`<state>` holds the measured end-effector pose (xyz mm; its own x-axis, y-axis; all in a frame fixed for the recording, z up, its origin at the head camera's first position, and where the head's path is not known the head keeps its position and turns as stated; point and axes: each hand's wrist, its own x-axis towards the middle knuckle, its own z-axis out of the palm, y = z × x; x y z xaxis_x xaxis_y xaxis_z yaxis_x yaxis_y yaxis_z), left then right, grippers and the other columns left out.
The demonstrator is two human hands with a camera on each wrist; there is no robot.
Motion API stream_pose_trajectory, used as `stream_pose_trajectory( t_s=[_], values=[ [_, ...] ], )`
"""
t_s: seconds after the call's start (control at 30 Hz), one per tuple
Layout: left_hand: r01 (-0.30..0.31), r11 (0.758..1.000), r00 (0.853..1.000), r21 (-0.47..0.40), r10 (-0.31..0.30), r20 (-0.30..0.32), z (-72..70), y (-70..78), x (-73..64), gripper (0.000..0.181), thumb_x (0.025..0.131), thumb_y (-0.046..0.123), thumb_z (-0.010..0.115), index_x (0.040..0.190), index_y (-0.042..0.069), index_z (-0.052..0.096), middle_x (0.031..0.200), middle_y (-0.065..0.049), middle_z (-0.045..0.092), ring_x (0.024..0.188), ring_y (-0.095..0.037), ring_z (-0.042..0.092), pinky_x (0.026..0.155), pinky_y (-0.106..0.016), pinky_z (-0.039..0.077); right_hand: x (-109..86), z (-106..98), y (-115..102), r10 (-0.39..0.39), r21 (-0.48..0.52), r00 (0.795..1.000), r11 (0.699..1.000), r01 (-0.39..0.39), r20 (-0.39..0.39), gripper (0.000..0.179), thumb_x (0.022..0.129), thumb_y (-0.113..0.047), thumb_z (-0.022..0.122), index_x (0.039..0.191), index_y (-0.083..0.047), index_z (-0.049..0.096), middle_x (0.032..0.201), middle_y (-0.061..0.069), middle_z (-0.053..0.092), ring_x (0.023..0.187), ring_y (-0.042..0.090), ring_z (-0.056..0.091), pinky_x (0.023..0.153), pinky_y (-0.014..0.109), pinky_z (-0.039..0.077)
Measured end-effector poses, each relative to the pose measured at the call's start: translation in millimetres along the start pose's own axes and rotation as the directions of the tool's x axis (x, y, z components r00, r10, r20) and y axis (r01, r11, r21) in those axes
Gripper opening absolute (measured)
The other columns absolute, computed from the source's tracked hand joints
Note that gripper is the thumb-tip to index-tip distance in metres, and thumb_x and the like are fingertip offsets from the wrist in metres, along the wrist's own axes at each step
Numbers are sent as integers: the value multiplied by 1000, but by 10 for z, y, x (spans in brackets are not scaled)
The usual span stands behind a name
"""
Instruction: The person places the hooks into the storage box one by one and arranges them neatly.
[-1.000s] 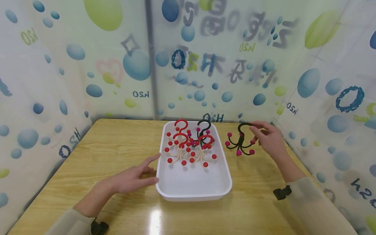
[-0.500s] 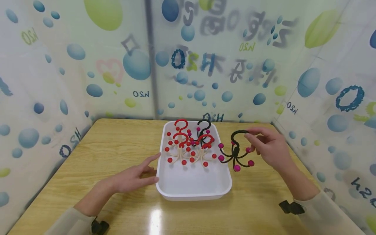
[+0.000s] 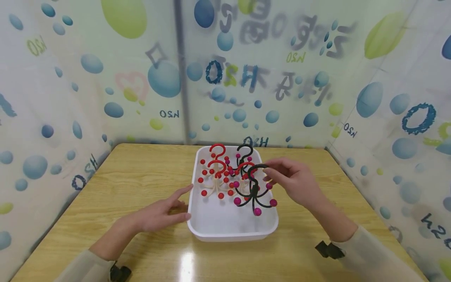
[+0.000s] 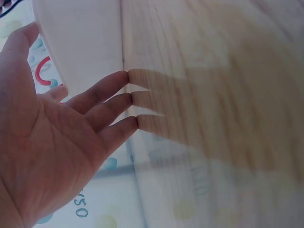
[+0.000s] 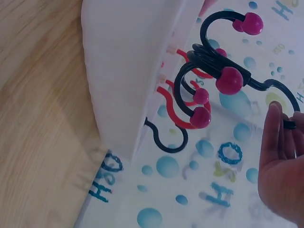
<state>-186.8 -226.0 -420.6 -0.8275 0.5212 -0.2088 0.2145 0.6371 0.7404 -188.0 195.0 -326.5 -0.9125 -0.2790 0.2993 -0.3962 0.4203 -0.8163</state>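
Note:
In the head view my right hand (image 3: 299, 182) pinches the hook end of a black claw-shaped hanger (image 3: 254, 190). Its curved arms, tipped with magenta balls, hang over the right side of a white tray (image 3: 229, 225). The right wrist view shows this hanger (image 5: 228, 71) above the tray's rim, by my fingertips. My left hand (image 3: 158, 213) has its thumb and index finger at the tray's left wall, fingers extended. Its other fingertips (image 4: 130, 123) reach down near the tabletop. Inside the tray stand several red-hooked, beige hangers (image 3: 216, 184) with red balls, and another black hanger (image 3: 241, 161) at the back.
The wooden table (image 3: 148, 172) extends on both sides of the tray. Patterned curtain-like sheets (image 3: 141, 78) enclose the back and both sides. Dark straps circle both wrists.
My right hand has carried the black hanger leftward from the table at the tray's right to above the tray's right side. My left hand stays at the tray's left wall.

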Motion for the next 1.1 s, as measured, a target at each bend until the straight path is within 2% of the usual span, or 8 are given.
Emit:
stream_pose_trajectory(
  t_s=[0.27,0.5,0.73,0.97,1.1],
  values=[
    [22,1000,1000,-9,-22,5,4,11,-7,89,107,54,67,177,34,16,156,-17,64,145,-43,61,119,-69,47,109,288,6,76,8,992,997,-78,105,24,107,-21,74,130,-12,76,116,13,82,100,27,82,89,35,68],
    [40,999,999,-16,-40,3,24,4,-10,90,107,54,67,177,36,15,156,-17,64,145,-43,60,120,-70,46,214,463,12,79,4,981,997,-81,180,22,107,-19,74,128,-13,78,118,11,81,103,31,83,89,35,68],
    [43,999,999,-17,-43,2,34,-12,-7,90,106,56,67,177,37,13,155,-16,65,145,-43,61,119,-70,46,281,545,30,99,0,969,995,-102,227,22,107,-19,73,128,-12,77,123,15,78,107,36,82,91,40,68],
    [31,999,1000,-7,-31,2,32,-19,4,90,106,56,67,176,36,14,155,-17,65,145,-43,61,120,-70,46,305,577,130,199,-76,948,980,-186,249,20,106,-23,76,125,-16,78,118,7,78,103,22,80,91,39,68],
    [22,1000,1000,3,-22,0,25,-13,9,90,107,56,66,177,36,14,154,-16,66,145,-43,61,120,-70,45,299,562,175,226,-114,940,973,-202,257,22,105,-25,77,125,-20,79,119,4,75,103,19,77,91,38,68]
  ],
)
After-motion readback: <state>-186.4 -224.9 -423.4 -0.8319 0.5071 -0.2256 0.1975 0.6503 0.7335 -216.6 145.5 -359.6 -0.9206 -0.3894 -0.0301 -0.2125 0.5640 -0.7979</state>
